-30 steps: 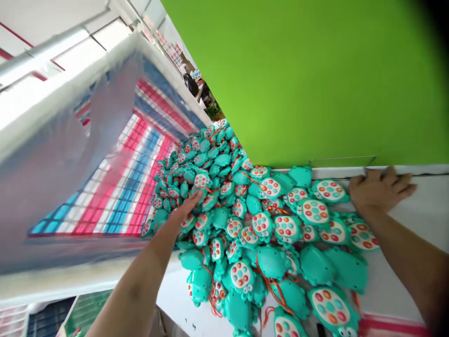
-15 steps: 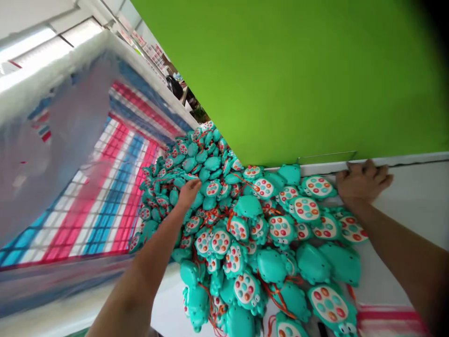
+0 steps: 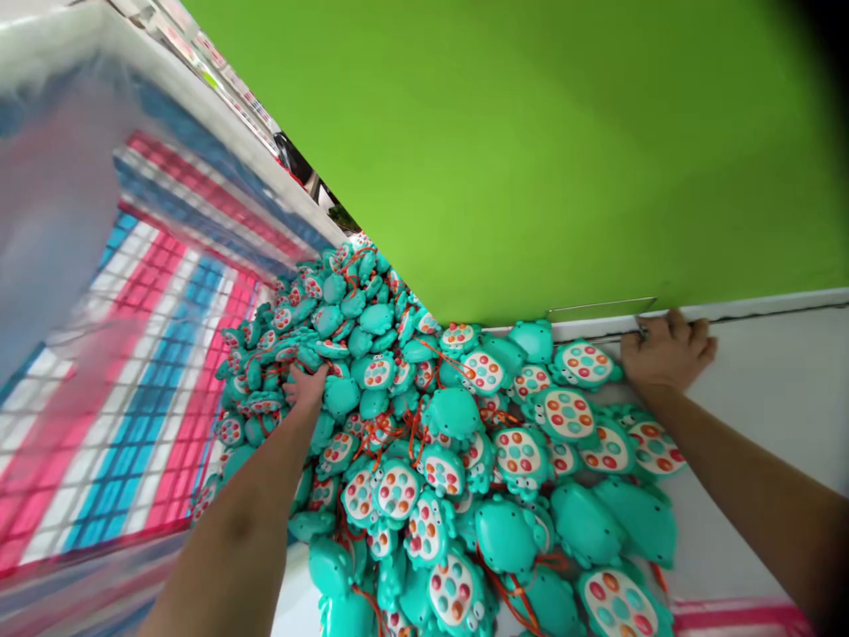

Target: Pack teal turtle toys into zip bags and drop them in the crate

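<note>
We record a large green panel [image 3: 531,150] across the far right of the scene. At the left we see a striped lining [image 3: 152,380] in pink, blue and white, with cloudy plastic over part of it. A pale surface [image 3: 776,407] shows at the right, with a pink band [image 3: 736,617] at its near edge.

The pile of turtle toys [image 3: 377,318] extends from the far left, beside the lining, to the near right on the surface, below the panel.

We note the left hand [image 3: 306,387] reaching into the left part of the pile, touching it; its fingers are partly hidden, and we cannot tell whether they pinch a toy. The right hand [image 3: 667,352] lies with fingers spread on the surface at the panel's foot, just beyond the rightmost toys.

We find a thin wire [image 3: 600,306] at the panel's lower edge and orange cords [image 3: 523,606] among the toys.
</note>
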`<state>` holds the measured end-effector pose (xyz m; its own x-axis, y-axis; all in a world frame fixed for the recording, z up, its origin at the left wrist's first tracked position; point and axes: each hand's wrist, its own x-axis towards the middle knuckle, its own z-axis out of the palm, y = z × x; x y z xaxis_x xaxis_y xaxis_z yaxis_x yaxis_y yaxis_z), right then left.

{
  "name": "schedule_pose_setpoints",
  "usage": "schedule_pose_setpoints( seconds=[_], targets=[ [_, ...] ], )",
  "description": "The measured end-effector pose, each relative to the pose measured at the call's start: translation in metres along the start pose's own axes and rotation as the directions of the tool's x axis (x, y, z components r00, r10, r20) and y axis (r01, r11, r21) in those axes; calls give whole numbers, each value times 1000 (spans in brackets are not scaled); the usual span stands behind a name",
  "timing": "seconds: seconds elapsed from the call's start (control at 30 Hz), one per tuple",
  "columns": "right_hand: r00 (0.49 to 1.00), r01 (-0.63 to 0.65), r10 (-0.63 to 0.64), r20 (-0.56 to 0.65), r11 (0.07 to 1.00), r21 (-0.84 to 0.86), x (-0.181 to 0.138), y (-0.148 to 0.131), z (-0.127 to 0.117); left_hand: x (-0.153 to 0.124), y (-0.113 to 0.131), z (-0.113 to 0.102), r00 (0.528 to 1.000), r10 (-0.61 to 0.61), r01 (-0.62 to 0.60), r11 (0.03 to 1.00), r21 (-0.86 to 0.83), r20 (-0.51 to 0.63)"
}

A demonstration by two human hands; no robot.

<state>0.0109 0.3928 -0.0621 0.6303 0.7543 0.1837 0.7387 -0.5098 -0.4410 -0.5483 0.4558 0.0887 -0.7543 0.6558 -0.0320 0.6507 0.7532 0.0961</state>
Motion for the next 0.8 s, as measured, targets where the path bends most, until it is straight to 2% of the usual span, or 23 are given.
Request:
schedule_pose_setpoints(
  seconds=[0.1,0.23,0.3,0.37,0.4,0.43,0.47,0.5,0.53,0.6,0.63,0.7,0.8],
  targets=[
    [1000,-8,8,27,1000,13,1,3,1,-3,4,2,1000,11,-11,999,-33,8],
    [999,-1,-1,49,999,39,2,6,1,-15,18,-7,993,110,-108,992,-64,33],
    [998,-6,3,68,999,45,2,6,0,-27,38,-12,985,167,-165,985,-57,30],
    [996,-9,4,88,999,52,2,4,-2,-46,70,-15,957,291,-291,954,-75,-7],
    [996,-8,3,92,998,55,2,3,-3,-57,89,-14,893,446,-451,883,-132,-66],
    [996,-8,3,92,998,56,3,2,-3,-69,110,-12,782,612,-620,747,-239,-118],
    [996,-11,6,87,998,56,3,2,-4,-81,130,-8,659,741,-725,578,-376,-131],
    [997,-14,10,80,998,56,3,1,-4,-93,149,-3,570,813,-735,440,-516,-119],
    [997,-18,14,72,998,56,4,1,-3,-104,165,3,539,838,-687,374,-623,-91],
    [998,-24,20,58,998,64,4,1,-2,-122,184,15,533,841,-666,349,-659,-93],
    [998,-23,20,53,997,69,4,2,-1,-128,186,19,547,832,-660,355,-662,-98],
    [999,-7,4,46,997,79,2,3,0,-134,176,23,573,812,-658,375,-653,-112],
    [997,61,-64,43,996,70,-7,0,-2,-127,150,15,619,779,-638,422,-644,-103]
  ],
)
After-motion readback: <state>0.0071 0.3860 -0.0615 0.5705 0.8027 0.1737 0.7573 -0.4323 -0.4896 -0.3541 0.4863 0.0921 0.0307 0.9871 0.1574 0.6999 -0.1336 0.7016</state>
